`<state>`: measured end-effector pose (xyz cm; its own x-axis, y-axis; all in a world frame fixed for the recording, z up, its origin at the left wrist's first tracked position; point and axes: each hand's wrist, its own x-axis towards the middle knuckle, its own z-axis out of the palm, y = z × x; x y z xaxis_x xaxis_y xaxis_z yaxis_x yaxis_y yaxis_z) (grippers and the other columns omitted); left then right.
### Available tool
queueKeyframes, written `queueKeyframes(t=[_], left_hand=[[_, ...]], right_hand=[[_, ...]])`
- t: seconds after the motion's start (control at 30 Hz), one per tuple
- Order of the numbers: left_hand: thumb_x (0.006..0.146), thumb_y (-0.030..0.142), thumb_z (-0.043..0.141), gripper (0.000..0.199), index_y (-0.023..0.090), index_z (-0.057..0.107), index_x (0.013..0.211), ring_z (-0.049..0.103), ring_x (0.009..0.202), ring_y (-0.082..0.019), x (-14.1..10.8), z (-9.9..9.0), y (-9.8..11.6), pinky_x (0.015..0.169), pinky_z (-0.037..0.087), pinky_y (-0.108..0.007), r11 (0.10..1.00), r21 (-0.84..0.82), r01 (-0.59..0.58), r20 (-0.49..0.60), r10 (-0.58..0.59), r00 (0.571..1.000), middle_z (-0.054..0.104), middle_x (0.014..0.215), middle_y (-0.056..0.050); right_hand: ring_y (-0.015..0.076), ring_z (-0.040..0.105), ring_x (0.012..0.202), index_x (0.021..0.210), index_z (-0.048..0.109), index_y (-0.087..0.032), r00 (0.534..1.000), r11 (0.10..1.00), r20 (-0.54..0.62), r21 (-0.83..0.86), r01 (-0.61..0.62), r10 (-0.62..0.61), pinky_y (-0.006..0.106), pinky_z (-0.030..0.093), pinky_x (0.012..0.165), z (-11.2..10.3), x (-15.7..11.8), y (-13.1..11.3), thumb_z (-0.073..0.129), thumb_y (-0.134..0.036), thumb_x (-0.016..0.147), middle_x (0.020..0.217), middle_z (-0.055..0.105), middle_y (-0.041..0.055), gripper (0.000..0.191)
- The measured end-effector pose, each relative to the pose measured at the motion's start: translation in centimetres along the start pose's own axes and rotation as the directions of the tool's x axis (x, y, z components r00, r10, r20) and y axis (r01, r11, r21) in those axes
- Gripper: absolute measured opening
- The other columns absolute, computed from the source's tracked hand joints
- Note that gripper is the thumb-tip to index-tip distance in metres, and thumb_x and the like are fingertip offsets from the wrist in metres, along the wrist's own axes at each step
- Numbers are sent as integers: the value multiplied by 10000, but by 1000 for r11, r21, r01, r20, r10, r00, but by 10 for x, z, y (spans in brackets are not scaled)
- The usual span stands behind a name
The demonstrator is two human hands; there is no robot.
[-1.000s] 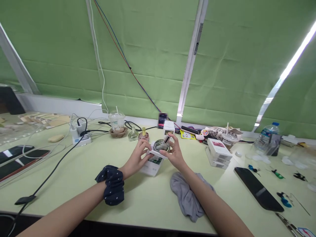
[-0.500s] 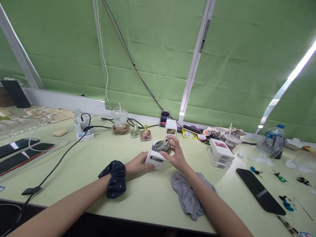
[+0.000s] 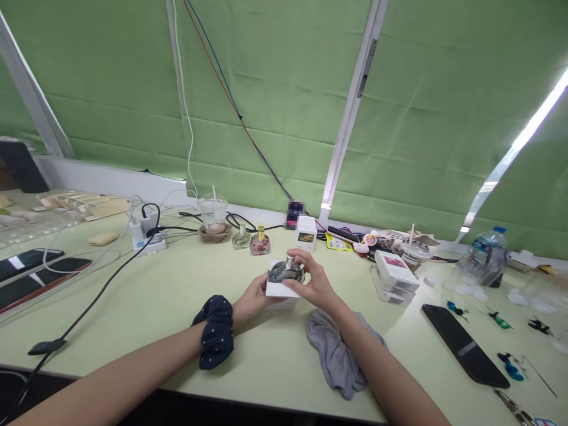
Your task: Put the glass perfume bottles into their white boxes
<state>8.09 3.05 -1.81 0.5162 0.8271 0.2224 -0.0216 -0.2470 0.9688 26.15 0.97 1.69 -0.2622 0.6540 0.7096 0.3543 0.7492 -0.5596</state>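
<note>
My left hand (image 3: pixel 254 303) is wrapped round the left side of a white box (image 3: pixel 282 290), with a dark dotted scrunchie (image 3: pixel 216 332) on that wrist. At the box's top sits a round glass bottle (image 3: pixel 284 271) with a silvery cap. The thumb and fingers of my right hand (image 3: pixel 313 283) are closed on this bottle, near its cap and right side. Behind the hands stand a clear bottle (image 3: pixel 242 239), a pink bottle (image 3: pixel 260 243) and an upright white box (image 3: pixel 306 232). A grey cloth (image 3: pixel 339 349) lies under my right forearm.
Stacked white boxes (image 3: pixel 394 275), a black phone (image 3: pixel 465 345) and a water bottle (image 3: pixel 488 251) are on the right. A lidded plastic cup (image 3: pixel 213 214) stands at the back. To the left are a power strip (image 3: pixel 151 244), cables and two dark devices.
The held box has tilted, so its printed face no longer shows clearly. The glass bottle and my right fingers have shifted slightly left, and the cap now points more upright.
</note>
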Motion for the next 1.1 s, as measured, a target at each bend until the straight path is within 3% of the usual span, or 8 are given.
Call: queueKeyframes(t=[0.4, 0.73, 0.9, 1.1], left_hand=[[682, 288, 746, 414, 152, 638, 1057, 632, 952, -261, -1, 0, 3, 831, 489, -340, 1000, -4, -13, 0, 13, 1000, 700, 1039, -69], [673, 287, 743, 408, 144, 650, 1044, 615, 990, -272, -1, 2, 9, 869, 463, -361, 1000, -27, -2, -3, 2, 1000, 690, 1067, -82], [661, 271, 747, 393, 151, 636, 1019, 615, 942, -245, -1, 2, 9, 820, 462, -317, 999, -39, 5, -20, -6, 1000, 692, 1005, -60], [635, 283, 761, 381, 143, 641, 968, 607, 908, -233, -1, 2, 9, 805, 452, -306, 1000, -22, 9, -41, -10, 999, 682, 966, -55]], right_hand=[[156, 526, 805, 1253, 476, -286, 1000, 1000, 27, -29, -13, 13, 249, 434, 631, 3, -1, 5, 630, -264, 790, 978, 592, 27, 488], [177, 534, 874, 1181, 534, -266, 998, 998, -49, -34, 48, -50, 278, 439, 671, 6, -1, 5, 599, -299, 845, 985, 628, 43, 344], [207, 507, 1038, 1144, 570, -269, 991, 994, -118, -95, 54, -65, 325, 445, 794, 9, -3, 7, 610, -264, 828, 1071, 592, 56, 318], [205, 525, 1049, 1113, 599, -262, 993, 998, -113, -42, 38, -42, 366, 432, 890, 10, -4, 7, 599, -267, 830, 1086, 567, 65, 284]])
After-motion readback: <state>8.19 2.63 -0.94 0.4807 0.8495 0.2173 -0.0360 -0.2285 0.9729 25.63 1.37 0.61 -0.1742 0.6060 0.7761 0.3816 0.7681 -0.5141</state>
